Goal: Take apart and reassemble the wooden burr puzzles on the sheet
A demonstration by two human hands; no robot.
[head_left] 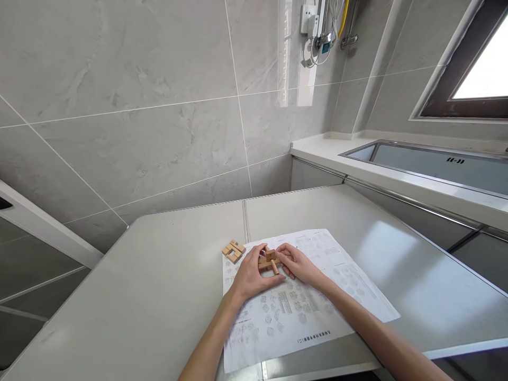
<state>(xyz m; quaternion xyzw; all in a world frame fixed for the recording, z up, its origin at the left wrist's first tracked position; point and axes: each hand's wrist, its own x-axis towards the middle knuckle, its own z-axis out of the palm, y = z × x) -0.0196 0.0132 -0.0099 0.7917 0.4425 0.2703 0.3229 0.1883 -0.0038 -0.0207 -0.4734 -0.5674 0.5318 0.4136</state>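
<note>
Both my hands rest on a printed instruction sheet (317, 312) that lies on a grey table (159, 296). Between them sits a small wooden puzzle assembly (270, 259) made of notched blocks. My left hand (252, 275) curls round its left side, thumb under a protruding stick. Fingertips of my right hand (297, 263) pinch its right side. A separate group of wooden puzzle pieces (233, 250) lies on the table just left of the sheet's far corner, untouched.
A tiled grey wall stands behind the table. To the right runs a white counter with a steel sink (428, 164), higher than the table. Pipes and a wall socket (323, 32) hang above. A window (480, 69) is at the top right.
</note>
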